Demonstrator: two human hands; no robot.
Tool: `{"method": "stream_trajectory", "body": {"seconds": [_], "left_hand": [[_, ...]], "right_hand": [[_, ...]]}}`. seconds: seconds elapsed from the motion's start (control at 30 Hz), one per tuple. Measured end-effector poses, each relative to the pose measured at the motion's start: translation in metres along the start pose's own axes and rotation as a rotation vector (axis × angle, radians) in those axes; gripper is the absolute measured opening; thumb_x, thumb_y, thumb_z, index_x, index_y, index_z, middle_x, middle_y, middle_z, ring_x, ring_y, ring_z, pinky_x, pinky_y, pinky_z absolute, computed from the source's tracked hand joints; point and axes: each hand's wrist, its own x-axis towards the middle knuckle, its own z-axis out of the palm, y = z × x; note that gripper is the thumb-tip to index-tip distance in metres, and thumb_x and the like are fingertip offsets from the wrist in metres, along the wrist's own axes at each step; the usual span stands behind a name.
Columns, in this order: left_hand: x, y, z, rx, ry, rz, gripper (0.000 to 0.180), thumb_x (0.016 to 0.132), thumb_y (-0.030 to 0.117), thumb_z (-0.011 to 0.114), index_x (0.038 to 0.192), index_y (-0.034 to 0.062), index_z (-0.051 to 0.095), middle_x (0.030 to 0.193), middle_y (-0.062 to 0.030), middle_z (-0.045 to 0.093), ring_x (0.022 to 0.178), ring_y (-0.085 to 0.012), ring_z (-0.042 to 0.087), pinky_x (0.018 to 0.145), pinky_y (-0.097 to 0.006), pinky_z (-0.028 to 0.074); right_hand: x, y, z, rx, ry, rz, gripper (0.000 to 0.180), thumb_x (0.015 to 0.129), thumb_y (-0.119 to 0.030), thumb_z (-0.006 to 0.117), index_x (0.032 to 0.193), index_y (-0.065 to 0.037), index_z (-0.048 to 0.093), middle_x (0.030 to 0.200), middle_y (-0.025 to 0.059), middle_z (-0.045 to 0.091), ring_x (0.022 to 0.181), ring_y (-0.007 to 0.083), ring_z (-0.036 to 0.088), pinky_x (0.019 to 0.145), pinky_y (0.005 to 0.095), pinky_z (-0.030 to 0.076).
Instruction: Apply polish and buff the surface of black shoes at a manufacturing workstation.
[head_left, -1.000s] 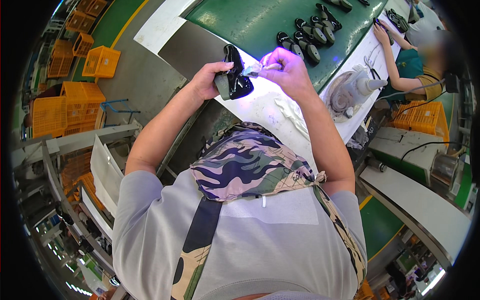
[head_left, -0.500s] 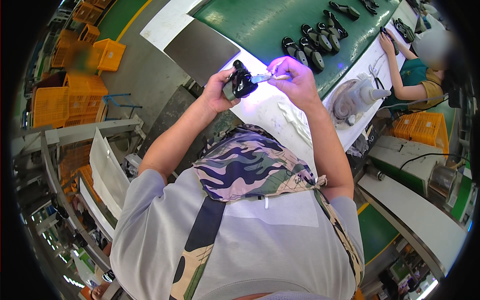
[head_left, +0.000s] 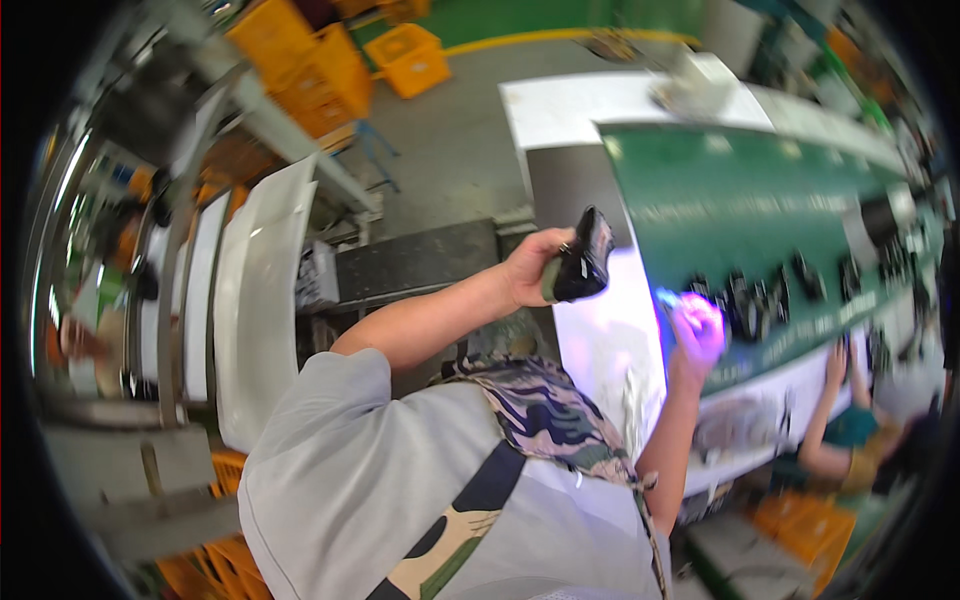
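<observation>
My left hand (head_left: 530, 267) is closed round a black sandal (head_left: 582, 266) and holds it up over the white worktop (head_left: 590, 355). The sandal is tilted on its side, and motion smears its straps. Off to the right, over the near edge of the green belt, my right hand (head_left: 697, 325) is closed on a small thin tool (head_left: 667, 297) with a pale bluish tip. Violet light falls on these fingers and blurs their outline. Several black sandals (head_left: 745, 305) lie on the belt beyond that hand.
A dark flat plate (head_left: 572, 190) lies on the worktop by the green belt (head_left: 690, 220). Orange crates (head_left: 410, 60) stand on the floor at the far left. A co-worker's hands (head_left: 838, 365) are at the belt's right side. A white panel (head_left: 262, 300) stands at left.
My view has turned to the left. My hands have come apart: the tool has left the sandal and moved right, while the sandal stays in my left hand, now turned differently.
</observation>
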Motion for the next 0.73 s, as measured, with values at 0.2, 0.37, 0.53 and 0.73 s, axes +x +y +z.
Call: {"method": "stream_trajectory", "body": {"seconds": [0.2,0.37,0.53,0.73], "left_hand": [[-0.098,0.136,0.08,0.609,0.178,0.478,0.04,0.081,0.017,0.069,0.116,0.0022,0.055,0.098,-0.0102,0.067,0.089,-0.0228,0.07,0.085,-0.038,0.058],[-0.241,0.284,0.147,1.1,0.653,0.811,0.023,0.078,0.023,0.074,0.09,0.0033,0.068,0.088,-0.0078,0.069,0.079,-0.0179,0.068,0.075,-0.036,0.059],[-0.38,0.391,0.215,1.463,1.341,1.044,0.058,0.075,0.035,0.082,0.115,0.0025,0.055,0.108,-0.011,0.064,0.094,-0.024,0.069,0.081,-0.043,0.059],[-0.5,0.559,0.174,2.387,1.559,1.427,0.102,0.077,0.05,0.079,0.154,0.0064,0.028,0.154,-0.0132,0.039,0.139,-0.0272,0.042,0.116,-0.051,0.03]], "right_hand": [[0.008,0.058,0.007,0.074,-0.103,0.197,0.026,0.076,0.011,0.072,0.082,-0.006,0.053,0.092,0.009,0.059,0.083,0.0196,0.061,0.077,0.0348,0.055],[0.004,0.061,0.054,-0.033,-0.2,0.248,0.024,0.079,0.005,0.074,0.081,-0.007,0.053,0.087,0.0015,0.055,0.079,0.0104,0.05,0.077,0.0244,0.044],[0.005,0.06,0.076,-0.004,-0.202,0.276,0.024,0.08,0.004,0.075,0.083,-0.007,0.054,0.085,-0.0006,0.053,0.076,0.0082,0.047,0.073,0.0229,0.042],[0.012,0.059,0.061,-0.185,-0.166,0.283,0.018,0.083,0.0,0.073,0.087,-0.006,0.056,0.089,0.0004,0.057,0.08,0.0088,0.051,0.077,0.0249,0.045]]}}
